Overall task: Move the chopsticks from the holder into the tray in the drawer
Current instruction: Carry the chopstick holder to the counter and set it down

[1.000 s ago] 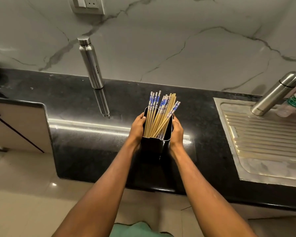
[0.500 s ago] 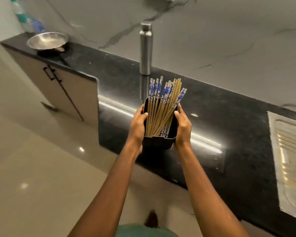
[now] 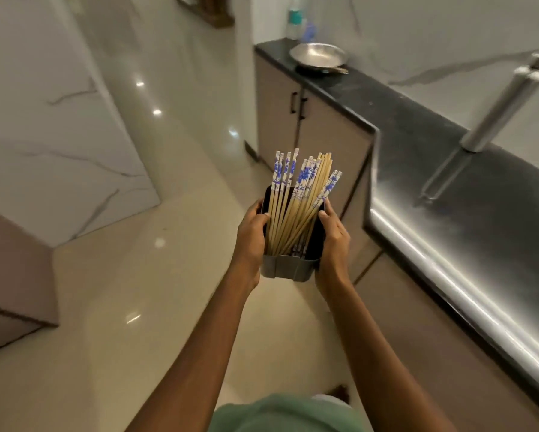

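Observation:
A dark rectangular holder (image 3: 288, 269) is held in the air over the floor, left of the counter. Several wooden chopsticks (image 3: 296, 201) with blue-and-white patterned tops stand in it, leaning to the right. My left hand (image 3: 252, 240) grips the holder's left side, and my right hand (image 3: 332, 241) grips its right side. No drawer or tray is in view.
A black stone counter (image 3: 442, 169) runs along the right with a steel bottle (image 3: 498, 110) on it. A steel bowl (image 3: 318, 56) and a plastic bottle (image 3: 294, 18) sit at its far end. Beige cabinet doors (image 3: 293, 120) stand below. Glossy cream floor (image 3: 137, 291) spreads to the left.
Both hands have carried the holder off the counter and out over the floor. The view has swung left, so the counter now lies to the right.

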